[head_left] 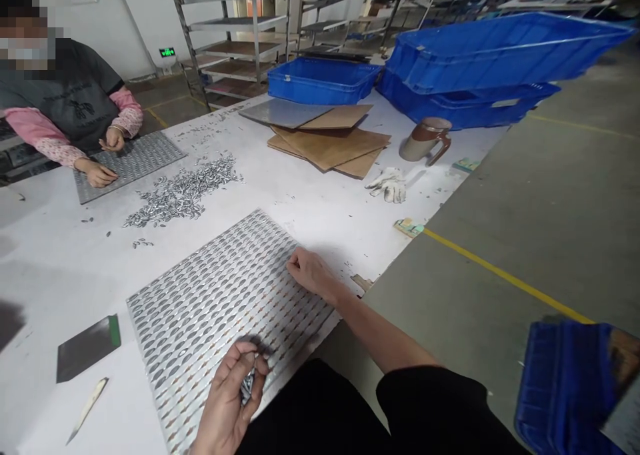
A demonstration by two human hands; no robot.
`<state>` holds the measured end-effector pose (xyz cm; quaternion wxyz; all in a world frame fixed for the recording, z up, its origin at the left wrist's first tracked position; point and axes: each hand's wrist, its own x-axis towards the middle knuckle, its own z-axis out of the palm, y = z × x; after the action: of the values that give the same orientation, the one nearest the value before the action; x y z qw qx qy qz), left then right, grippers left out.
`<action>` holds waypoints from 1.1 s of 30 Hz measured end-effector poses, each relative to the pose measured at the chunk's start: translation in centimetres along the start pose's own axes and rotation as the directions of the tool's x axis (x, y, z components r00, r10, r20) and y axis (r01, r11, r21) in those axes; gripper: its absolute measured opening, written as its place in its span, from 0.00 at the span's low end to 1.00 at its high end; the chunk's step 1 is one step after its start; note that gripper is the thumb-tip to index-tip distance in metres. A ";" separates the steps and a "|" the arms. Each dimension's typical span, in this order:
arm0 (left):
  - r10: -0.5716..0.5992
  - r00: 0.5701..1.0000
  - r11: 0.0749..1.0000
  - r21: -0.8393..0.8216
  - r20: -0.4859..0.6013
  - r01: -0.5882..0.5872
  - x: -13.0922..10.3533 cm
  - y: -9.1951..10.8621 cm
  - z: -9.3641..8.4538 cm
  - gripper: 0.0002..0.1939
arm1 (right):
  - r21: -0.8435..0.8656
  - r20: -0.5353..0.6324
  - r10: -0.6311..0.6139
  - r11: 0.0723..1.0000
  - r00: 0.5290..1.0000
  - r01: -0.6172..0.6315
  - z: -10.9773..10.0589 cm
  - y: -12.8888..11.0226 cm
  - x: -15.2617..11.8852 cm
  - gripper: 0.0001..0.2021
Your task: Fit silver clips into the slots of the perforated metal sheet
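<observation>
A metal tray (173, 408) with rows of almond-shaped slots lies at the table edge before me. Grey oval pieces fill its far and left rows; the nearer right slots look brownish and bare. Over the tray's near edge, my left hand (227, 398) curls around several small grey oval metal pieces (247, 386), thumb and fingertips together. My right hand (313, 273) is closed in a pinch at the tray's right side; whatever lies between its fingers is hidden. Beyond the tray spreads a loose pile of the same metal pieces (185, 191).
Across the table a co-worker's hands (100, 173) work over a second tray (150, 155). A dark plate (87, 351) and a knife-like tool (87, 408) lie left. Brown boards (333, 145), a mug (425, 140), a glove (387, 185) and blue crates (325, 85) stand at the back.
</observation>
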<state>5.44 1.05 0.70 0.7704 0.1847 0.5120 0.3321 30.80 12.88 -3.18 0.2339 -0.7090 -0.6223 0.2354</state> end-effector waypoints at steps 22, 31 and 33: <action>0.026 0.998 0.986 -0.168 0.051 -0.017 0.8 -0.5 1.2 0.12 | 0.412 -0.092 -0.336 0.844 0.937 0.343 1.0 -3.1 -8.5 0.08; 0.003 0.998 0.992 -0.124 0.060 0.005 1.2 -1.0 -0.5 0.12 | 0.020 -0.194 0.072 0.997 0.978 -0.069 0.6 0.9 -0.4 0.08; 0.002 0.997 0.992 -0.123 0.072 0.007 1.1 -1.0 -0.6 0.10 | 0.010 -0.184 0.095 0.995 0.978 -0.095 0.7 0.8 0.0 0.08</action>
<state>5.51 1.08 -0.85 0.7986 0.1481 0.4627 0.3553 30.98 12.76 -4.17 0.2793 -0.7566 -0.5632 0.1799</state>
